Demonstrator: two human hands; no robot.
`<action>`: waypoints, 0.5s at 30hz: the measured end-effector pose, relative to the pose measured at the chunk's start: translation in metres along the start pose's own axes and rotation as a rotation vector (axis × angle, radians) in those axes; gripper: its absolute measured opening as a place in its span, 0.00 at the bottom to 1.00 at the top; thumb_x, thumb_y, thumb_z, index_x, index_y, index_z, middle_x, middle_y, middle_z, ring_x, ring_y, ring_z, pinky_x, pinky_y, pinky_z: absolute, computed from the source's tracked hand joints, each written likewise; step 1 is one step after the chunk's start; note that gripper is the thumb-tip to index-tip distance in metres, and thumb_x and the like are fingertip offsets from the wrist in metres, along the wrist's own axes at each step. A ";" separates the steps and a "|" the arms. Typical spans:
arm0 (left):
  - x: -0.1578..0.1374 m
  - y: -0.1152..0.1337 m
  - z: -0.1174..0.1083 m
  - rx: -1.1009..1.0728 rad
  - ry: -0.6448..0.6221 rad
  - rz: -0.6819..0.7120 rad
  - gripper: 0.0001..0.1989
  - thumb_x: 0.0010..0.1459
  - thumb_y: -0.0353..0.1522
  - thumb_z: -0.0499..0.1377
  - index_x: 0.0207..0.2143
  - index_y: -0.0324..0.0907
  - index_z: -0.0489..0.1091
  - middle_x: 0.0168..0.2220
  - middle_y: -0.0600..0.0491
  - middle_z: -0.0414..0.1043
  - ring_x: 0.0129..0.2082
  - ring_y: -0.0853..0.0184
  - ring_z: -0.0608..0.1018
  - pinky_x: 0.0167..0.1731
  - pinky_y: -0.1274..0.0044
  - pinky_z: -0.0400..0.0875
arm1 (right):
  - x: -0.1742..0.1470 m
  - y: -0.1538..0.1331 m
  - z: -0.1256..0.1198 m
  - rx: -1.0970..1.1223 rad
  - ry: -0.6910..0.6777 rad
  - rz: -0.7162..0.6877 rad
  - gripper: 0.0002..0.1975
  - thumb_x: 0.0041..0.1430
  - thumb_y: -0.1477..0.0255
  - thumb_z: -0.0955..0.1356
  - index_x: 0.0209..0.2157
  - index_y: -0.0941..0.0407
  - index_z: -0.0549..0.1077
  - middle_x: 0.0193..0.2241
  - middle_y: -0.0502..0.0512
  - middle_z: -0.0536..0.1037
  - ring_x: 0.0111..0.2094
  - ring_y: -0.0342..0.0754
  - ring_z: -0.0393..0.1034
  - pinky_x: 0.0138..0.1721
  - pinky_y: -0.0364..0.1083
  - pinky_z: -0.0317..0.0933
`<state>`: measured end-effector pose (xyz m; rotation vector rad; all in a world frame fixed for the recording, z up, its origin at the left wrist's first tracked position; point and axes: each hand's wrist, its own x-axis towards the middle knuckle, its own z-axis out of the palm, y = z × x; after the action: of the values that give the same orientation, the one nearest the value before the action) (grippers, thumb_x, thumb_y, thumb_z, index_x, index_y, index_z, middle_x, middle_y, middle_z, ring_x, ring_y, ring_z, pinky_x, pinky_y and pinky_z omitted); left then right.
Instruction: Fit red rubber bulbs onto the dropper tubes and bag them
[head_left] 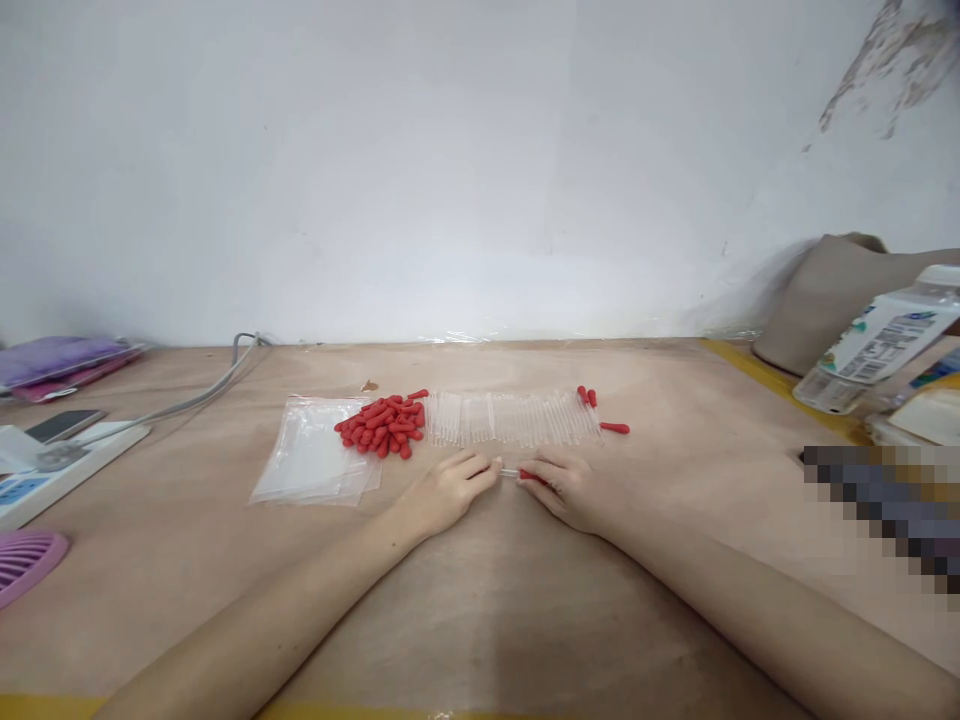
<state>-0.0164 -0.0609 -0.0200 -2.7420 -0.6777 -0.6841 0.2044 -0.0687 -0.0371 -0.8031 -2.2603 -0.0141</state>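
Low over the table's middle, my left hand point(452, 490) pinches a thin clear dropper tube point(509, 473). My right hand point(571, 487) has its fingers closed around a red rubber dropper bulb point(528, 476), mostly covered by the fingers. Tube and bulb meet end to end between the hands; how far one sits inside the other is hidden. Just behind lies a row of clear dropper tubes point(510, 418) side by side. Several loose red bulbs point(382, 424) are heaped at its left end. At its right end, droppers with red bulbs point(615, 428) lie fitted on tubes.
Clear plastic bags point(304, 460) lie flat left of the bulb heap. Farther left are a white power strip point(97, 465) with a grey cable point(199, 398), a phone point(66, 426) and a purple slatted object point(30, 562). A tilted bottle point(877, 335) stands at right.
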 end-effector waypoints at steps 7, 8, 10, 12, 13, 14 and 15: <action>-0.002 -0.001 0.004 -0.205 0.149 -0.245 0.12 0.61 0.30 0.49 0.45 0.40 0.67 0.38 0.49 0.72 0.37 0.67 0.75 0.37 0.76 0.71 | 0.008 0.001 -0.013 0.074 0.082 0.116 0.06 0.58 0.71 0.63 0.32 0.55 0.71 0.26 0.52 0.74 0.27 0.44 0.68 0.28 0.43 0.63; -0.003 -0.002 0.004 -0.219 0.132 -0.269 0.12 0.61 0.31 0.50 0.45 0.40 0.68 0.37 0.49 0.72 0.36 0.67 0.75 0.37 0.76 0.71 | 0.009 0.001 -0.015 0.079 0.069 0.117 0.05 0.57 0.72 0.63 0.31 0.55 0.71 0.26 0.52 0.74 0.27 0.44 0.68 0.28 0.43 0.62; -0.003 -0.001 0.003 -0.247 0.093 -0.292 0.12 0.61 0.31 0.49 0.43 0.40 0.69 0.35 0.50 0.73 0.34 0.68 0.75 0.35 0.76 0.70 | 0.009 0.001 -0.017 0.092 0.028 0.114 0.05 0.57 0.73 0.64 0.31 0.56 0.71 0.26 0.52 0.73 0.28 0.44 0.68 0.29 0.43 0.62; -0.004 -0.001 0.002 -0.276 0.073 -0.296 0.11 0.62 0.31 0.49 0.41 0.39 0.70 0.32 0.50 0.73 0.31 0.68 0.75 0.33 0.77 0.70 | 0.008 0.002 -0.016 0.111 0.006 0.108 0.05 0.57 0.73 0.64 0.31 0.56 0.71 0.26 0.52 0.73 0.28 0.43 0.67 0.29 0.42 0.61; -0.004 0.000 0.001 -0.288 0.076 -0.294 0.11 0.62 0.31 0.49 0.40 0.39 0.71 0.31 0.50 0.73 0.31 0.68 0.74 0.32 0.78 0.70 | 0.008 0.002 -0.015 0.120 0.001 0.103 0.05 0.57 0.72 0.64 0.31 0.56 0.71 0.26 0.52 0.73 0.29 0.43 0.67 0.30 0.42 0.61; -0.004 0.000 0.001 -0.298 0.081 -0.292 0.12 0.62 0.31 0.49 0.40 0.39 0.71 0.30 0.50 0.73 0.30 0.68 0.74 0.32 0.78 0.70 | 0.007 0.003 -0.014 0.129 0.001 0.098 0.05 0.57 0.72 0.64 0.31 0.56 0.71 0.26 0.52 0.73 0.29 0.43 0.67 0.30 0.43 0.61; -0.003 0.001 0.001 -0.304 0.089 -0.290 0.12 0.61 0.31 0.49 0.39 0.39 0.71 0.30 0.50 0.73 0.29 0.69 0.74 0.31 0.78 0.69 | 0.007 0.004 -0.012 0.135 0.003 0.097 0.05 0.58 0.71 0.64 0.30 0.56 0.70 0.26 0.52 0.72 0.29 0.43 0.66 0.30 0.43 0.61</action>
<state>-0.0181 -0.0628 -0.0229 -2.8878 -1.0406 -1.0436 0.2104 -0.0651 -0.0245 -0.8375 -2.1907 0.1805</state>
